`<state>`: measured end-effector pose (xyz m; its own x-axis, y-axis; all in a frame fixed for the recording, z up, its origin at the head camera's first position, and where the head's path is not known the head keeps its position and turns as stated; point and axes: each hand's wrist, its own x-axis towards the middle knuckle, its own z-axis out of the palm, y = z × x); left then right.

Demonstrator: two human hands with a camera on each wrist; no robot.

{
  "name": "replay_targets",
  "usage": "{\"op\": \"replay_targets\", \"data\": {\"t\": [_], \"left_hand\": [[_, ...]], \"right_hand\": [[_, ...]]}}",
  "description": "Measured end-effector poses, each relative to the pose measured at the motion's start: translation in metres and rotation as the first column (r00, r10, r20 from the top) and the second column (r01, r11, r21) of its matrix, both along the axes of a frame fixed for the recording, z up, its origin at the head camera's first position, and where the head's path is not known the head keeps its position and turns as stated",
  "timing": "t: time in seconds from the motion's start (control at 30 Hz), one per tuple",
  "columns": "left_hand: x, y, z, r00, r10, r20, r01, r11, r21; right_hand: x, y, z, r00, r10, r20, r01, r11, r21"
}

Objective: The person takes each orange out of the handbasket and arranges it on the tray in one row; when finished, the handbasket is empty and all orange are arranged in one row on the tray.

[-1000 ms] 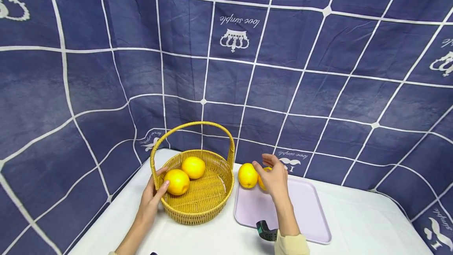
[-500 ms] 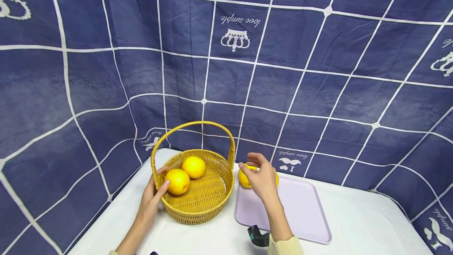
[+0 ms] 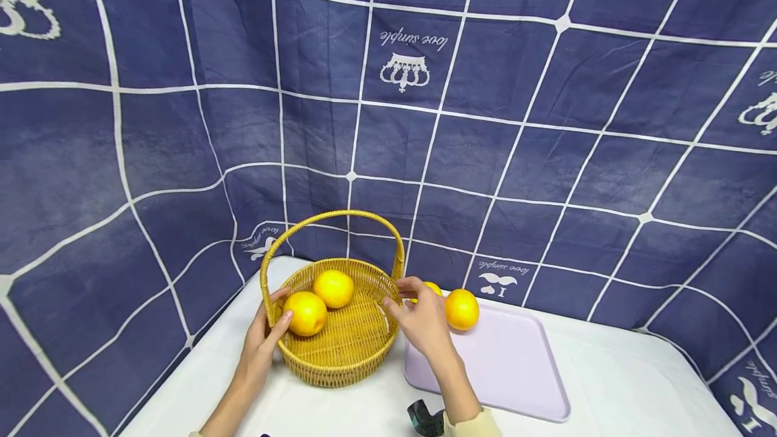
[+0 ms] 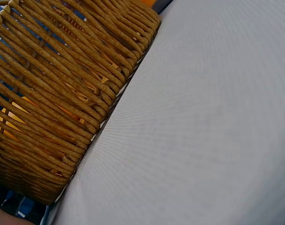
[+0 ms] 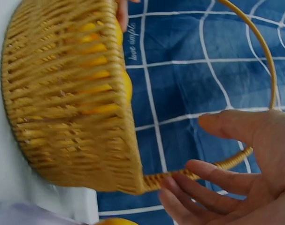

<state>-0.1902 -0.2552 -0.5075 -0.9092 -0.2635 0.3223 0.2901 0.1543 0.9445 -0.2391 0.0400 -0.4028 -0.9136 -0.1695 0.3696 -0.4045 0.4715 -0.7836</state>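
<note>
A golden wicker basket with a tall arched handle stands on the white table, two oranges inside its left half. My left hand grips the basket's left rim beside the handle's foot; in the left wrist view the woven wall fills the upper left. My right hand is at the basket's right rim, near the other foot of the handle. Seen from the right wrist, that hand has its thumb and fingers spread apart with nothing between them, fingertips right by the handle.
A pale lilac tray lies right of the basket. One orange shows fully at its back left corner; a second orange is mostly hidden behind my right hand. A dark blue gridded cloth hangs behind the table.
My right hand has moved left, from over the tray's oranges to the basket's right rim, uncovering one orange. The left hand has stayed on the basket.
</note>
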Motion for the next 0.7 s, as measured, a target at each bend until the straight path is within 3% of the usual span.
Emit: {"op": "replay_targets", "data": {"t": [0.2,0.4,0.7], "left_hand": [[0.003,0.000,0.001,1.000,0.000,-0.014,-0.001,1.000,-0.003],[0.001,0.001,0.002,1.000,-0.004,-0.020,0.004,1.000,0.003],[0.000,0.003,0.002,1.000,0.011,-0.021,-0.011,1.000,0.009]], "right_hand": [[0.004,-0.022,-0.010,1.000,0.019,-0.007,-0.018,0.995,0.100],[0.005,-0.054,-0.014,0.993,0.112,0.035,-0.116,0.986,0.119],[0.008,-0.097,-0.013,0.985,0.162,0.065,-0.169,0.980,0.108]]}}
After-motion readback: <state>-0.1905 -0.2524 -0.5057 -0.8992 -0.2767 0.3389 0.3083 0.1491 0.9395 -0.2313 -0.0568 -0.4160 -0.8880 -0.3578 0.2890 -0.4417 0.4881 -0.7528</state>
